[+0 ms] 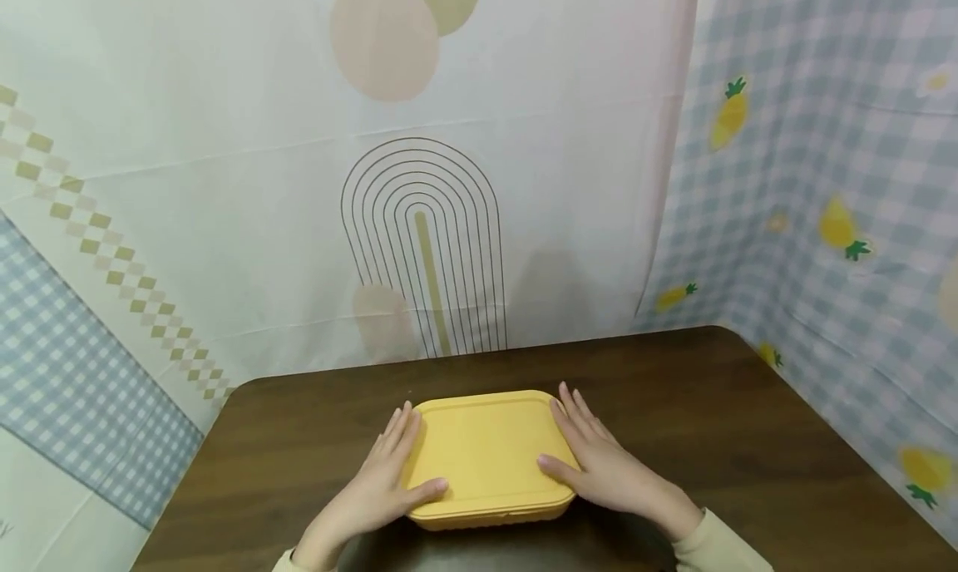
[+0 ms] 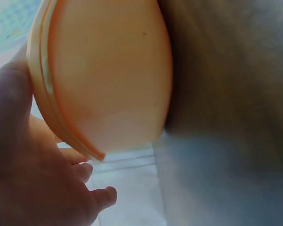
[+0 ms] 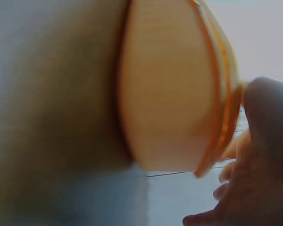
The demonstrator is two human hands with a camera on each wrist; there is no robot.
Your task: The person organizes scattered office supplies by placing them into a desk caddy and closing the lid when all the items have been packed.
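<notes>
A yellow rectangular storage box (image 1: pixel 490 451) with rounded corners and a fitted lid stands on the brown table. My left hand (image 1: pixel 377 480) lies along the lid's left edge, its fingers straight and its thumb over the near left corner. On the opposite edge rests my right hand (image 1: pixel 602 464), fingers extended toward the back and thumb on top of the lid. In the left wrist view, the box's side wall (image 2: pixel 108 70) and lid rim show beside the hand. The right wrist view has the other side wall (image 3: pixel 170 89), with the fingers at the rim. The box's contents are hidden under the lid.
The dark wooden table (image 1: pixel 674 397) has rounded far corners. Behind it hangs a pale printed cloth (image 1: pixel 569 181), and a checked cloth with pineapples (image 1: pixel 793 140) hangs along the right side. Blue checked cloth (image 1: pixel 67 364) shows at the left.
</notes>
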